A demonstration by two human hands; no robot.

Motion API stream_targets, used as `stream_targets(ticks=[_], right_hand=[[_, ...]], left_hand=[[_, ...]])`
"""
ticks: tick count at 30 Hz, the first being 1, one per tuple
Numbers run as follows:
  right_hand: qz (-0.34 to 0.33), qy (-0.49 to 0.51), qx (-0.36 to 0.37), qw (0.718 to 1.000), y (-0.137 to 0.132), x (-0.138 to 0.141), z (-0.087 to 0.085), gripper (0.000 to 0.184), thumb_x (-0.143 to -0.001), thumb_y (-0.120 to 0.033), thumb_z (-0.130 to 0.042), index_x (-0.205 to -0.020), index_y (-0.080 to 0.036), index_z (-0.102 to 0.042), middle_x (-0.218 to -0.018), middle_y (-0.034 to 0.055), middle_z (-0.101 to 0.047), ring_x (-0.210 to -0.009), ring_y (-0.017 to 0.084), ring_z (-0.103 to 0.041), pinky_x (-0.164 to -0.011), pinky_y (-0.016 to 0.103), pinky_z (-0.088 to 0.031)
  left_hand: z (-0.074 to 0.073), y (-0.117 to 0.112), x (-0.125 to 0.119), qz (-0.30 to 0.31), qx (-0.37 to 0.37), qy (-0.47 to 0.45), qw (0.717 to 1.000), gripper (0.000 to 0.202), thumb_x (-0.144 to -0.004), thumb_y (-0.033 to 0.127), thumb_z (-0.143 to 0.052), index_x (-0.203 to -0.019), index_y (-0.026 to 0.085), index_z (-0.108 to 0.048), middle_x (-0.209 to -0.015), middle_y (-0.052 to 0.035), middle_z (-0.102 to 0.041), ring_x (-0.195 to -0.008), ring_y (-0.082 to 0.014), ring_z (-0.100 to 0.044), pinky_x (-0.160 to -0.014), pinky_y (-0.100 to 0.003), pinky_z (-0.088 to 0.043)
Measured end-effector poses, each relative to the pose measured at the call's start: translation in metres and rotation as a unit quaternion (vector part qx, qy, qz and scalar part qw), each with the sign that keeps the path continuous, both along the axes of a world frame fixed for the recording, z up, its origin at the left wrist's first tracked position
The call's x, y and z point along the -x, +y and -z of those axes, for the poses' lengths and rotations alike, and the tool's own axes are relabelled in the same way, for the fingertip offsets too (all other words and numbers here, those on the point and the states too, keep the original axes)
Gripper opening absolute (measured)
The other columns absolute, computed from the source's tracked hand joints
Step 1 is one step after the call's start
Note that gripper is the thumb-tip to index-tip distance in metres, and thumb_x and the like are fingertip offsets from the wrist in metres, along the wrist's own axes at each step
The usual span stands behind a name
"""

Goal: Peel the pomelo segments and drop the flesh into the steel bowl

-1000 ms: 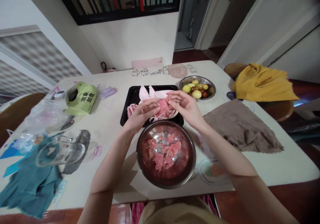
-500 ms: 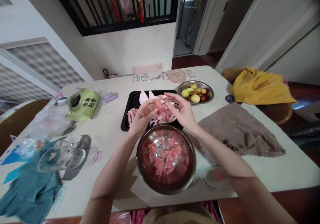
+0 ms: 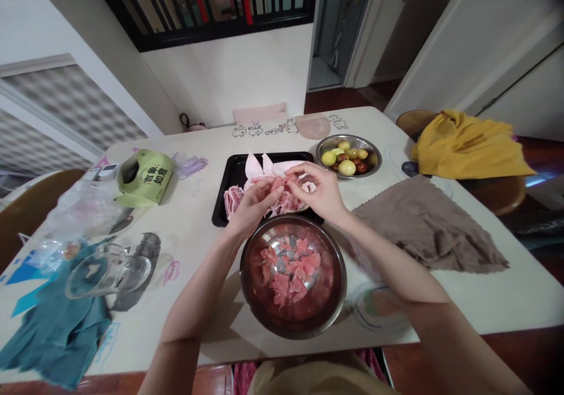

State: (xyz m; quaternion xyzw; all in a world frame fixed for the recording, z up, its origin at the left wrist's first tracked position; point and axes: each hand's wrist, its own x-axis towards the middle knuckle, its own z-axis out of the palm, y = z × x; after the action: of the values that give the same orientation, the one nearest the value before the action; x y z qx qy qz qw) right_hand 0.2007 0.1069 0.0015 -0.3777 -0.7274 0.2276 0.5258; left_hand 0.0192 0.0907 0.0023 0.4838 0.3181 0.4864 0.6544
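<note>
A: What is listed nearest?
B: One big bowl (image 3: 293, 326), metal, set near the table's front edge, probably for a short reach. Pink pulp (image 3: 288, 289) is contained, loose.

A: And left of it?
B: One teal cloth (image 3: 57, 336), crumpled; one glass jug (image 3: 136, 273), partly over it. Both are set aside, seemingly to leave elbow room.

A: The hands?
B: A pink piece (image 3: 277, 182) is held between them, just past the big bowl's far rim, above the tray. By the left hand (image 3: 259, 196) it is pinched, thumb and fingers together on it; by the right hand (image 3: 324, 188) it is gripped from the other side, fingers bent. A two-sided hold is presumably called for by soft flesh.

A: Beyond?
B: One black tray (image 3: 232, 173), holding peel (image 3: 254, 166); scraps are likely caught there. One brown cloth (image 3: 432, 224), spread to the right.

A: Farthest?
B: One small bowl (image 3: 375, 158) of mixed fruit (image 3: 347, 167), placed behind the right hand, apparently out of the way.
</note>
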Motion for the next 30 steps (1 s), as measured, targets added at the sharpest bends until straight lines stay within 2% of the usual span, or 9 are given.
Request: stream_targets(ticks=[6, 10, 14, 16, 18, 20, 23, 26, 30], right_hand=[[0.03, -0.021, -0.026, 0.999, 0.0, 0.002, 0.001, 0.011, -0.087, -0.022, -0.064, -0.096, -0.023, -0.07, -0.094, 0.0016, -0.073, -0.085, 0.016, -0.068, -0.083, 0.032, -0.054], [-0.003, -0.042, -0.052, 0.998, 0.0, 0.004, 0.003, 0.019, -0.091, -0.021, -0.062, -0.108, -0.023, -0.071, -0.1, 0.003, -0.073, -0.09, 0.016, -0.068, -0.083, 0.031, -0.055], [-0.008, -0.038, -0.114, 0.993, -0.001, 0.006, 0.007, 0.022, -0.094, -0.022, -0.064, -0.115, -0.024, -0.073, -0.104, 0.0053, -0.074, -0.096, 0.018, -0.069, -0.086, 0.033, -0.057], [0.007, -0.027, -0.134, 0.991, -0.002, 0.007, 0.009, 0.02, -0.096, -0.021, -0.063, -0.111, -0.025, -0.075, -0.103, 0.0055, -0.074, -0.096, 0.018, -0.07, -0.087, 0.034, -0.059], [0.016, -0.015, -0.141, 0.99, -0.003, 0.008, 0.01, 0.019, -0.096, -0.02, -0.063, -0.107, -0.026, -0.077, -0.102, 0.0047, -0.075, -0.096, 0.018, -0.071, -0.087, 0.035, -0.06], [0.018, 0.005, -0.129, 0.991, -0.004, 0.009, 0.009, 0.017, -0.095, -0.02, -0.065, -0.102, -0.027, -0.078, -0.1, 0.0036, -0.076, -0.094, 0.018, -0.072, -0.086, 0.036, -0.06], [0.009, 0.053, -0.071, 0.996, -0.004, 0.01, 0.007, 0.011, -0.092, -0.023, -0.069, -0.095, -0.026, -0.079, -0.095, 0.0033, -0.077, -0.09, 0.017, -0.072, -0.082, 0.034, -0.061], [0.004, 0.095, 0.0, 0.995, -0.004, 0.011, 0.004, 0.007, -0.088, -0.025, -0.073, -0.091, -0.025, -0.08, -0.092, 0.0039, -0.077, -0.088, 0.017, -0.071, -0.075, 0.03, -0.061], [-0.001, 0.115, 0.032, 0.993, -0.005, 0.012, 0.003, 0.005, -0.085, -0.026, -0.076, -0.088, -0.024, -0.08, -0.091, 0.0039, -0.076, -0.087, 0.016, -0.07, -0.072, 0.027, -0.06]], left_hand=[[0.005, 0.004, 0.002, -0.01, -0.045, 0.052, 0.998, 0.03, -0.085, 0.041, -0.079, -0.108, 0.021, -0.075, -0.104, -0.0043, -0.073, -0.096, -0.0164, -0.065, -0.093, -0.027, -0.051], [0.008, 0.006, 0.003, -0.027, -0.081, 0.085, 0.993, 0.033, -0.087, 0.044, -0.076, -0.109, 0.02, -0.073, -0.095, -0.0033, -0.072, -0.093, -0.0171, -0.065, -0.094, -0.029, -0.05], [0.011, 0.008, 0.005, -0.047, -0.123, 0.134, 0.982, 0.033, -0.088, 0.044, -0.074, -0.109, 0.018, -0.072, -0.103, -0.0061, -0.072, -0.101, -0.0203, -0.063, -0.099, -0.032, -0.047], [0.01, 0.008, 0.005, -0.048, -0.137, 0.146, 0.978, 0.033, -0.089, 0.045, -0.072, -0.107, 0.018, -0.072, -0.102, -0.006, -0.072, -0.098, -0.0195, -0.063, -0.097, -0.032, -0.046], [0.01, 0.008, 0.006, -0.047, -0.142, 0.148, 0.978, 0.032, -0.09, 0.048, -0.07, -0.104, 0.019, -0.072, -0.093, -0.0039, -0.07, -0.087, -0.017, -0.061, -0.091, -0.031, -0.048], [0.01, 0.008, 0.006, -0.05, -0.141, 0.148, 0.978, 0.033, -0.091, 0.05, -0.069, -0.098, 0.019, -0.072, -0.081, -0.0016, -0.065, -0.077, -0.0149, -0.056, -0.082, -0.029, -0.048], [0.015, 0.01, 0.005, -0.055, -0.123, 0.133, 0.982, 0.035, -0.089, 0.053, -0.071, -0.086, 0.019, -0.069, -0.071, 0.0002, -0.058, -0.069, -0.0136, -0.051, -0.074, -0.028, -0.047], [0.021, 0.012, 0.005, -0.043, -0.088, 0.099, 0.99, 0.036, -0.088, 0.052, -0.072, -0.078, 0.018, -0.066, -0.069, 0.0012, -0.055, -0.065, -0.0122, -0.048, -0.072, -0.028, -0.046], [0.025, 0.014, 0.005, -0.04, -0.064, 0.081, 0.994, 0.036, -0.088, 0.05, -0.073, -0.076, 0.018, -0.064, -0.069, 0.0011, -0.055, -0.064, -0.0113, -0.047, -0.068, -0.026, -0.044]])
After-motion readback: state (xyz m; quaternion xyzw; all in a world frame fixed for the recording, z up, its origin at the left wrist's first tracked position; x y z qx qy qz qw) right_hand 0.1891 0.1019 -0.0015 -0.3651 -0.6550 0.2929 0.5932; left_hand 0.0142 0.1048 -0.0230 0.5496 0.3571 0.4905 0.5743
